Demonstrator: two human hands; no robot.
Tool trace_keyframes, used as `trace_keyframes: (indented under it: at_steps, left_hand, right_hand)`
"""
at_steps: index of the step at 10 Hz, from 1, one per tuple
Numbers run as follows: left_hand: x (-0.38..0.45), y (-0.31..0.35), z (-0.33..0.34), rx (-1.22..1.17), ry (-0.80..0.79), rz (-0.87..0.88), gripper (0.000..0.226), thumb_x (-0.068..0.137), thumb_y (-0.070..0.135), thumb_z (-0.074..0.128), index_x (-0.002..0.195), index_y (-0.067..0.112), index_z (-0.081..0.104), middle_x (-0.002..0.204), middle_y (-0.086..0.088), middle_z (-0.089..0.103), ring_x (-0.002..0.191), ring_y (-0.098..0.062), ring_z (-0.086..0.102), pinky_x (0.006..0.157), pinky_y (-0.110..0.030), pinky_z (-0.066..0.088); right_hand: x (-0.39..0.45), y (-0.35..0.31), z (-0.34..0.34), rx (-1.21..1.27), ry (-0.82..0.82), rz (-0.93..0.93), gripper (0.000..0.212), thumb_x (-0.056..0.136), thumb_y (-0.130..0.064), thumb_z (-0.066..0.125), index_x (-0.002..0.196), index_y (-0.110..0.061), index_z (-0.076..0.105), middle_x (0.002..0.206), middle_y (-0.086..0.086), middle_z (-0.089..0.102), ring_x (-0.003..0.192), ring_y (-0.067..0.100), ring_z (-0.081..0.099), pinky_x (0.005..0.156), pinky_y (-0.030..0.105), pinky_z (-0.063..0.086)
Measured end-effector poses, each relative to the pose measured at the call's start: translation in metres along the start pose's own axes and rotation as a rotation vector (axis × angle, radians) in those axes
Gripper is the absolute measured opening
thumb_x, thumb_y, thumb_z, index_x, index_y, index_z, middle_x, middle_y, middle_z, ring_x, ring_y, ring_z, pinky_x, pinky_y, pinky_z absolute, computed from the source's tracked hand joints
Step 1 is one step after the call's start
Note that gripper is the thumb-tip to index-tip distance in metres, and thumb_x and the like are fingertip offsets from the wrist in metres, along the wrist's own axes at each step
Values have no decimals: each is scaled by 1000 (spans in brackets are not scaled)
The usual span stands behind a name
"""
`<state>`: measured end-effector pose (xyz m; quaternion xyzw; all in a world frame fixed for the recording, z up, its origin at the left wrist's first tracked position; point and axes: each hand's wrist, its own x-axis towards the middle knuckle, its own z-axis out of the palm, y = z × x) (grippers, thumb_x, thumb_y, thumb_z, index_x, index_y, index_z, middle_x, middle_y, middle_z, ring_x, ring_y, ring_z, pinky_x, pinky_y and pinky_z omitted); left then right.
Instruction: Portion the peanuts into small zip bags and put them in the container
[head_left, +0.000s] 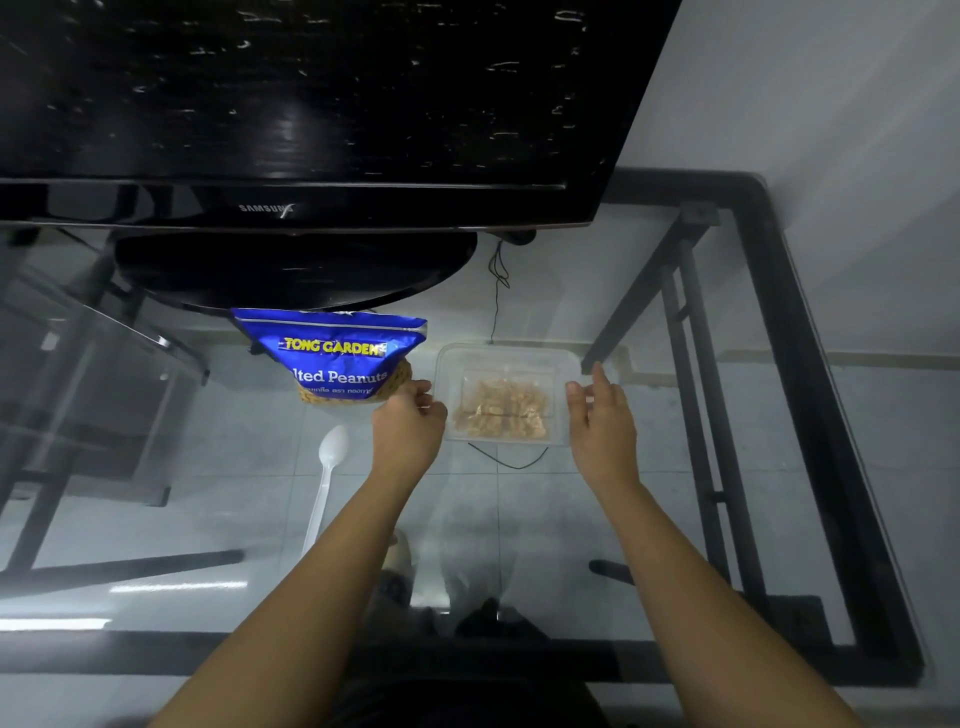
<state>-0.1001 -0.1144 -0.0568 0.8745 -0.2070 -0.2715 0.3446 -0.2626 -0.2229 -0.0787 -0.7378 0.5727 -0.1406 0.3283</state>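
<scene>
Clear container (563, 364) holding bagged peanuts (503, 410), left hand (410, 426) loosely curled, empty, at its left side, right hand (602, 415) open at its right, blue peanut bag (332, 353) further left

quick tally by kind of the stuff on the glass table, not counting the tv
Peanut packs: 1, the blue peanut bag
Containers: 1, the clear container, holding filled zip bags whose number cannot be told
Spoons: 1, the white plastic spoon
Total: 3
</scene>
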Motion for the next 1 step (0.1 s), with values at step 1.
trace_keyframes:
  at_steps: [1]
  left_hand:
    - [-6, -1, -3, -47, 41, 25, 33, 92, 17, 51, 121, 1, 55, 118, -14, 63, 106, -27, 59, 83, -26, 42]
  right_hand:
    - [-8, -4, -5, -9, 92, -90, 52, 98, -42, 30, 139, -12, 37, 130, 12, 48, 120, 25, 44, 100, 39, 41]
